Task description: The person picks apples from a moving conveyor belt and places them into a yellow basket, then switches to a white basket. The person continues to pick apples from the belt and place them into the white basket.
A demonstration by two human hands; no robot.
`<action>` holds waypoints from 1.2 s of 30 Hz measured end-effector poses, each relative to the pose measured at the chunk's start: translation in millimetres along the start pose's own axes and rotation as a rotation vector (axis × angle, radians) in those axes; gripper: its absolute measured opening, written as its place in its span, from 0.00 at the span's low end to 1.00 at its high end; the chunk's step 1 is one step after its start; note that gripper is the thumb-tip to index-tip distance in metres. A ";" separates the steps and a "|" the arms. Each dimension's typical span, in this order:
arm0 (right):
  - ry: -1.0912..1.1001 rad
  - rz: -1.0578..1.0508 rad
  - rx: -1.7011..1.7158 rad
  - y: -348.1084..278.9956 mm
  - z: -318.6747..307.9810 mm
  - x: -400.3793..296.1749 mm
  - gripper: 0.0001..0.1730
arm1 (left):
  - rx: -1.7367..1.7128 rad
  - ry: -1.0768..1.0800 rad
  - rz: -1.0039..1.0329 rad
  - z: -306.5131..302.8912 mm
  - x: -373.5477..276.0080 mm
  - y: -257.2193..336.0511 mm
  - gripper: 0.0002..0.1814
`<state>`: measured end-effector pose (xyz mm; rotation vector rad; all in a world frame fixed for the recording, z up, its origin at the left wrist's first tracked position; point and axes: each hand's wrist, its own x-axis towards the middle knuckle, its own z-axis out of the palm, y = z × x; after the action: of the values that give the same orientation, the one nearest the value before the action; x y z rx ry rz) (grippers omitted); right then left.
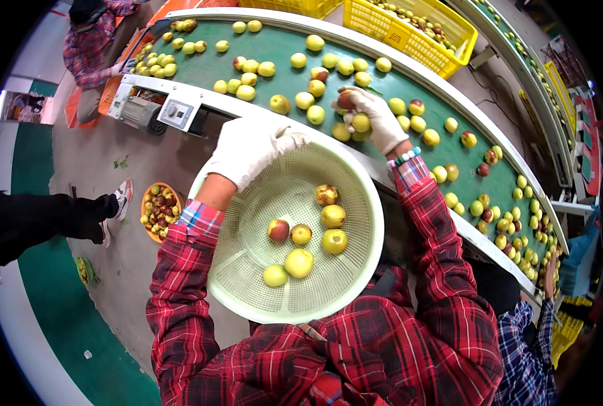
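My left hand (253, 149), in a white glove, rests at the upper left rim of a pale green plastic basket (370, 238); its fingertips lie by the rim and their grip is partly hidden. Several jujube fruits, yellow-green and red-brown, lie in the basket, among them a large yellow one (299, 263). Over the green conveyor belt (281, 45), my gloved right hand (370, 114) has its fingers around a red-brown jujube (345, 100). A yellow jujube (360, 122) shows against the same hand's palm side. More jujubes are spread along the belt around it.
Beyond the belt stands a yellow crate (408, 35) of jujubes. An orange bowl (178, 195) of fruit sits on the floor at left, near a person's legs (53, 215). One co-worker (91, 45) is at the belt's far left end, another (524, 335) at lower right. A motor (139, 112) hangs beside the belt frame.
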<state>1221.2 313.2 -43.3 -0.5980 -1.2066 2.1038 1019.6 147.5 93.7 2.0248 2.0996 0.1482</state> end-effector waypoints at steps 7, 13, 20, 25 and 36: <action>-0.031 0.093 0.520 18.4 -24.6 -58.7 0.23 | 0.122 0.028 0.053 9.0 4.5 10.1 0.21; 0.167 0.001 0.100 7.5 -25.7 -87.8 0.20 | 0.051 -0.015 -0.008 1.2 6.2 8.2 0.20; 0.418 -0.032 -0.957 -8.2 -49.3 -109.6 0.16 | 0.035 0.050 0.022 9.3 3.2 14.9 0.19; 0.649 -0.317 -1.068 -44.5 -43.3 -86.8 0.16 | 0.085 0.059 0.076 13.8 6.7 12.8 0.25; 1.306 -0.188 -1.195 -25.7 -199.5 -213.8 0.18 | 0.055 0.079 0.075 34.3 5.5 40.1 0.23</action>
<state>1508.0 287.8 -100.3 -1.8302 -1.3697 0.2732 1066.2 152.0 68.9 2.1654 2.0964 0.1882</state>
